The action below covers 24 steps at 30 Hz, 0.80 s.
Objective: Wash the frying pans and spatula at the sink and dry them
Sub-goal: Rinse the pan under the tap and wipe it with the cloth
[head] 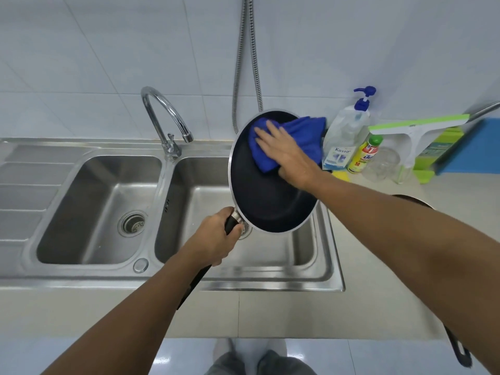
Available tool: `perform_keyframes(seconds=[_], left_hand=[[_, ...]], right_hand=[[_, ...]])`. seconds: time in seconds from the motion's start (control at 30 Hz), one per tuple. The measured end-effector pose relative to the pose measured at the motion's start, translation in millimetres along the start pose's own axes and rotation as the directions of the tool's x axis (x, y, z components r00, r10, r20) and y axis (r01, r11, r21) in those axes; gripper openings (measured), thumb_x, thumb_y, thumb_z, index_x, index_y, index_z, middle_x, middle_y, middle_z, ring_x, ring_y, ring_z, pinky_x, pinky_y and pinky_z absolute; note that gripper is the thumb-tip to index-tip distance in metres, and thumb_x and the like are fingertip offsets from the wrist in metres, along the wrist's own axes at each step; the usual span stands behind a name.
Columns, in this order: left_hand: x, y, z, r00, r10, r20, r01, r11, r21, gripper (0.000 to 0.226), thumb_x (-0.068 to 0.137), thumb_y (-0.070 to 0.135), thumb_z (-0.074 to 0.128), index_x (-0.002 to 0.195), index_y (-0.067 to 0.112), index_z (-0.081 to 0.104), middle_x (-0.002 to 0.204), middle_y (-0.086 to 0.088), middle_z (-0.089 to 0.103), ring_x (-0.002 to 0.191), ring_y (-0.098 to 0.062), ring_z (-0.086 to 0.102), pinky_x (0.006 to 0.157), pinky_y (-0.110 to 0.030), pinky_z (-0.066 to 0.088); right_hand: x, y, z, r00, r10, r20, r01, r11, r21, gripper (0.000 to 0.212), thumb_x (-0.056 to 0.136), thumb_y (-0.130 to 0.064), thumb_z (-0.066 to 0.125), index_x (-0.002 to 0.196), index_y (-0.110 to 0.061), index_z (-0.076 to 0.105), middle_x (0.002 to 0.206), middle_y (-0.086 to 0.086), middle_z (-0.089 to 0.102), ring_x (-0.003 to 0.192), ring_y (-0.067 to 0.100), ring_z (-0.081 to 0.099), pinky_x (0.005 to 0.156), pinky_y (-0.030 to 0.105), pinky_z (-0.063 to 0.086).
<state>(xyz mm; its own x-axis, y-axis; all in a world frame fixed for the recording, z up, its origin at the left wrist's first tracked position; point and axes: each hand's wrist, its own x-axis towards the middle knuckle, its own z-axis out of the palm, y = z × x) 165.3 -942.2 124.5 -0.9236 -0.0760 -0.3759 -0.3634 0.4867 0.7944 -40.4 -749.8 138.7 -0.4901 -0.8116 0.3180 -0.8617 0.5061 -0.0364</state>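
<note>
A black frying pan (266, 201) with a silver rim is tilted up over the right basin of the steel sink (328, 269). My left hand (216, 236) grips its black handle close to the pan body. My right hand (286, 155) lies flat with straight fingers on a blue cloth (300, 136), pressing it against the upper inside of the pan. A second pan shows only as a dark rim (411, 199) and a black handle end (460, 353), mostly hidden behind my right arm. No spatula is visible.
A curved chrome tap (167, 117) stands between the two basins; a metal hose (243, 63) hangs on the wall. On the right counter stand a pump soap bottle (346, 133), a yellow bottle (365, 154), a yellow sponge (341, 175), a clear glass (384, 163) and a green squeegee (416, 125).
</note>
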Motion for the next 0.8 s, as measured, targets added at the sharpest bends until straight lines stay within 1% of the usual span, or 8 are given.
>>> perform_keyframes(seconds=[0.13, 0.23, 0.33, 0.47, 0.6, 0.67, 0.73, 0.8], left_hand=[[3, 6, 3, 0.999, 0.025, -0.041, -0.025, 1.0, 0.002, 0.008, 0.103, 0.026, 0.058, 0.108, 0.02, 0.058, 0.074, -0.011, 0.055, 0.046, -0.023, 0.046, 0.038, -0.026, 0.041], [0, 5, 2, 1.0, 0.01, -0.024, -0.011, 1.0, -0.011, 0.009, 0.103, 0.025, 0.058, 0.11, 0.019, 0.059, 0.072, -0.009, 0.054, 0.046, -0.021, 0.044, 0.038, -0.026, 0.041], [-4, 2, 2, 1.0, -0.001, 0.001, 0.001, 1.0, -0.02, 0.004, 0.103, 0.025, 0.057, 0.104, 0.021, 0.059, 0.069, -0.008, 0.051, 0.044, -0.019, 0.041, 0.038, -0.026, 0.039], [-7, 5, 6, 1.0, -0.022, 0.009, 0.022, 0.993, -0.112, 0.006, 0.104, 0.025, 0.056, 0.107, 0.024, 0.061, 0.067, -0.008, 0.049, 0.046, -0.018, 0.038, 0.04, -0.026, 0.035], [2, 14, 14, 1.0, -0.006, -0.027, 0.002, 0.988, -0.154, 0.007, 0.104, 0.024, 0.056, 0.105, 0.02, 0.06, 0.067, -0.01, 0.049, 0.044, -0.018, 0.038, 0.04, -0.025, 0.034], [10, 17, 18, 0.998, -0.006, -0.068, -0.005, 0.986, -0.168, 0.005, 0.104, 0.023, 0.056, 0.101, 0.021, 0.06, 0.068, -0.011, 0.051, 0.044, -0.02, 0.04, 0.039, -0.025, 0.035], [19, 18, 23, 0.994, -0.01, -0.105, -0.008, 0.986, -0.168, 0.004, 0.103, 0.023, 0.056, 0.1, 0.023, 0.058, 0.071, -0.013, 0.054, 0.045, -0.023, 0.043, 0.039, -0.025, 0.037], [22, 18, 31, 0.99, -0.01, -0.14, -0.012, 0.988, -0.154, 0.003, 0.103, 0.024, 0.056, 0.102, 0.022, 0.058, 0.074, -0.014, 0.056, 0.047, -0.025, 0.046, 0.037, -0.025, 0.038]], right_hand=[[-13, -45, 14, 0.994, -0.102, 0.034, 0.095, 0.984, 0.151, 0.083, 0.076, 0.019, 0.044, 0.155, 0.002, 0.028, 0.165, 0.018, 0.02, 0.156, 0.032, 0.005, 0.126, 0.049, 0.01], [-16, -42, 18, 0.989, -0.093, 0.112, 0.106, 0.987, -0.118, 0.081, 0.087, -0.018, 0.046, 0.161, -0.014, 0.016, 0.169, 0.006, 0.01, 0.156, 0.027, 0.003, 0.126, 0.05, 0.011], [-16, -11, 12, 0.98, 0.13, 0.152, -0.098, 0.975, -0.2, 0.096, 0.077, -0.025, 0.051, 0.162, -0.025, 0.007, 0.17, -0.003, 0.001, 0.157, 0.025, 0.0, 0.122, 0.057, 0.019], [-37, 23, 13, 0.928, 0.357, 0.104, -0.339, 0.928, -0.158, 0.099, 0.077, 0.003, 0.052, 0.162, -0.025, 0.009, 0.17, -0.004, 0.003, 0.156, 0.032, 0.005, 0.113, 0.058, 0.034], [-70, 13, 30, 0.758, 0.63, 0.17, -0.6, 0.775, -0.198, 0.105, 0.078, 0.003, 0.062, 0.161, -0.028, 0.006, 0.169, -0.011, -0.006, 0.152, 0.03, 0.011, 0.106, 0.051, 0.037], [-87, 2, 41, 0.696, 0.665, 0.273, -0.647, 0.745, -0.165, 0.099, 0.076, -0.006, 0.067, 0.16, -0.027, 0.019, 0.168, -0.008, 0.008, 0.145, 0.03, 0.024, 0.106, 0.045, 0.037], [-99, -16, 52, 0.745, 0.575, 0.339, -0.609, 0.793, -0.006, 0.078, 0.075, -0.013, 0.065, 0.15, -0.018, 0.044, 0.159, 0.004, 0.037, 0.134, 0.034, 0.043, 0.11, 0.037, 0.034], [-106, -41, 55, 0.828, 0.478, 0.294, -0.554, 0.78, 0.29, 0.053, 0.075, -0.024, 0.061, 0.126, -0.008, 0.067, 0.129, 0.01, 0.065, 0.109, 0.033, 0.063, 0.103, 0.038, 0.043]])
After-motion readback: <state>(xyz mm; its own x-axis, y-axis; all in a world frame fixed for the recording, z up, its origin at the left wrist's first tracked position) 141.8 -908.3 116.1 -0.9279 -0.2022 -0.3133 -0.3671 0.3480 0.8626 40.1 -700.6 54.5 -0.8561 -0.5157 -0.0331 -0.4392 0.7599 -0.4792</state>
